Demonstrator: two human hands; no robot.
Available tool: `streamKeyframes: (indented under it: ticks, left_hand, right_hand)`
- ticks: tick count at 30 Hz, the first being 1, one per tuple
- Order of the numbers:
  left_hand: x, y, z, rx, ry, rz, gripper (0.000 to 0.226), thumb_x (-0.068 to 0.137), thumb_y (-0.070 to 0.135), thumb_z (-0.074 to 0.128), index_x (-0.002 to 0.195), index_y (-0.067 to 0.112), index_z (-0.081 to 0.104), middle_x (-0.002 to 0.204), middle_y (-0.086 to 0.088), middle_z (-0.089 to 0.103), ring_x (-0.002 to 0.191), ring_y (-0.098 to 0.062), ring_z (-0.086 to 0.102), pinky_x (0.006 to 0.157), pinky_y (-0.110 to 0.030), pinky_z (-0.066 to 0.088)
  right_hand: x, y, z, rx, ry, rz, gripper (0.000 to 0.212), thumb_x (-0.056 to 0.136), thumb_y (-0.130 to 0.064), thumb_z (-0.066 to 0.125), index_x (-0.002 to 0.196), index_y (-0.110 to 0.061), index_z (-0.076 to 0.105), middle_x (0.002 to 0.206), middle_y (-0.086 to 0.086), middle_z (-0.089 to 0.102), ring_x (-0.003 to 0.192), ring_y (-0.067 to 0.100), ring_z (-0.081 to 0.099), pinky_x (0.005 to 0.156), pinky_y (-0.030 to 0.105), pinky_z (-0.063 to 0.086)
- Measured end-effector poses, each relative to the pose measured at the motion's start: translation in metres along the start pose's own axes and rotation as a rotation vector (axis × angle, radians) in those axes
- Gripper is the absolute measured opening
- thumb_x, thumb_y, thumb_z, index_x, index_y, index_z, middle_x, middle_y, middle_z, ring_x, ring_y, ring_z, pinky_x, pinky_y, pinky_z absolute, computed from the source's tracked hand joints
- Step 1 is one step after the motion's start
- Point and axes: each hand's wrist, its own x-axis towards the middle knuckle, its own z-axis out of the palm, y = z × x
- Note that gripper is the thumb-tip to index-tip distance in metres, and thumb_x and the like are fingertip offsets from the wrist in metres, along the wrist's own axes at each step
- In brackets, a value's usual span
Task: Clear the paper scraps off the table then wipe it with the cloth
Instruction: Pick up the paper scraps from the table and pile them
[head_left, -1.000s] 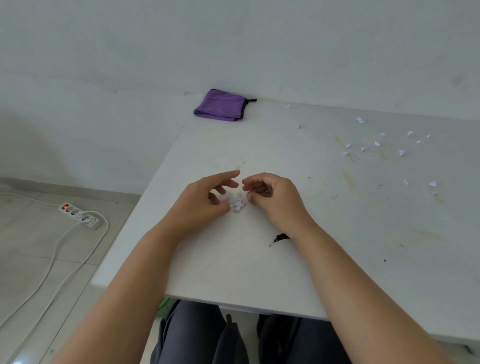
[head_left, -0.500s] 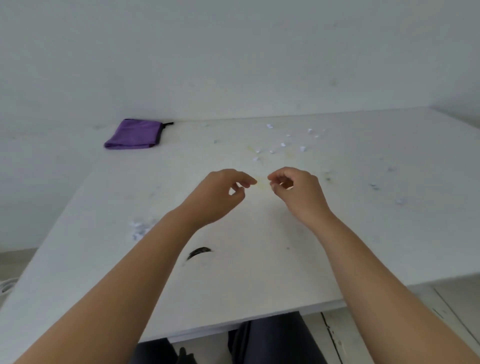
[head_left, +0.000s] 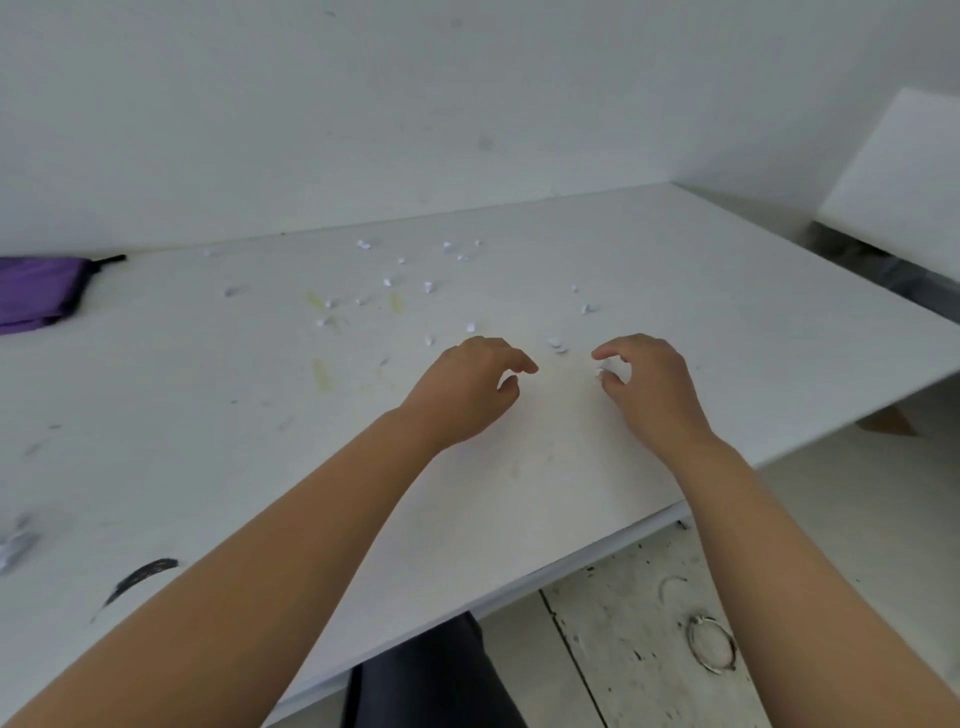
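Note:
Several small white paper scraps (head_left: 428, 286) lie scattered over the far middle of the white table (head_left: 753, 322). A gathered heap of scraps (head_left: 18, 543) sits blurred at the left edge of the view. The folded purple cloth (head_left: 36, 291) lies at the far left by the wall. My left hand (head_left: 467, 389) hovers over the table with loosely curled fingers and holds nothing. My right hand (head_left: 654, 389) is beside it, thumb and forefinger apart on either side of one small scrap (head_left: 601, 371). Another scrap (head_left: 555, 343) lies between the two hands.
A black smear (head_left: 140, 577) and yellowish stains (head_left: 322, 374) mark the tabletop. The table's near edge runs diagonally past my right forearm, with spotted floor and a metal ring (head_left: 711, 644) below. A white board (head_left: 904, 182) leans at the far right.
Both hands left the gathered heap and moved right to the scattered scraps. The view swung right, so heap and cloth now sit at the left edge.

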Motion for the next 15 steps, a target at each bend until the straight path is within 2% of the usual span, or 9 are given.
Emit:
streamKeyframes:
  ticks: [4, 6, 8, 12, 15]
  left_hand:
    - [0.021, 0.015, 0.012, 0.007, -0.007, 0.008, 0.031, 0.092, 0.016, 0.047, 0.118, 0.024, 0.063, 0.117, 0.005, 0.063, 0.110, -0.014, 0.054, 0.094, -0.034, 0.045]
    - [0.031, 0.023, 0.018, -0.014, -0.005, -0.001, 0.028, 0.092, 0.019, 0.050, 0.117, 0.023, 0.063, 0.113, 0.005, 0.063, 0.107, -0.015, 0.055, 0.092, -0.033, 0.045]
    - [0.040, 0.031, 0.024, -0.023, 0.000, -0.033, 0.026, 0.092, 0.026, 0.053, 0.116, 0.022, 0.062, 0.108, 0.005, 0.064, 0.103, -0.016, 0.055, 0.088, -0.031, 0.045]
    - [0.056, 0.048, 0.039, -0.036, 0.017, -0.113, 0.036, 0.087, 0.042, 0.060, 0.114, 0.019, 0.057, 0.105, 0.004, 0.063, 0.100, -0.015, 0.055, 0.081, -0.028, 0.043]
    - [0.066, 0.058, 0.050, -0.037, 0.013, -0.161, 0.039, 0.086, 0.039, 0.062, 0.116, 0.016, 0.053, 0.108, 0.000, 0.063, 0.102, -0.018, 0.055, 0.083, -0.031, 0.044]
  right_hand:
    - [0.014, 0.022, -0.006, -0.005, -0.073, 0.015, 0.038, 0.086, 0.005, 0.050, 0.119, -0.011, 0.063, 0.126, 0.006, 0.060, 0.117, 0.022, 0.051, 0.096, 0.025, 0.038]
    - [0.019, 0.027, -0.007, 0.008, -0.131, 0.019, 0.042, 0.088, 0.007, 0.044, 0.122, -0.010, 0.062, 0.128, 0.007, 0.059, 0.120, 0.023, 0.051, 0.100, 0.025, 0.036]
    - [0.024, 0.031, -0.006, -0.011, -0.160, -0.008, 0.040, 0.089, 0.006, 0.042, 0.121, -0.010, 0.063, 0.124, 0.008, 0.061, 0.118, 0.023, 0.051, 0.096, 0.022, 0.034]
    - [0.034, 0.036, -0.002, -0.069, -0.171, -0.077, 0.024, 0.090, -0.004, 0.053, 0.107, -0.010, 0.069, 0.105, 0.007, 0.067, 0.104, 0.022, 0.054, 0.085, 0.027, 0.041]
    - [0.037, 0.035, -0.003, -0.013, -0.142, -0.045, 0.019, 0.087, -0.003, 0.054, 0.096, -0.009, 0.070, 0.096, 0.004, 0.065, 0.090, 0.018, 0.056, 0.076, 0.023, 0.039]
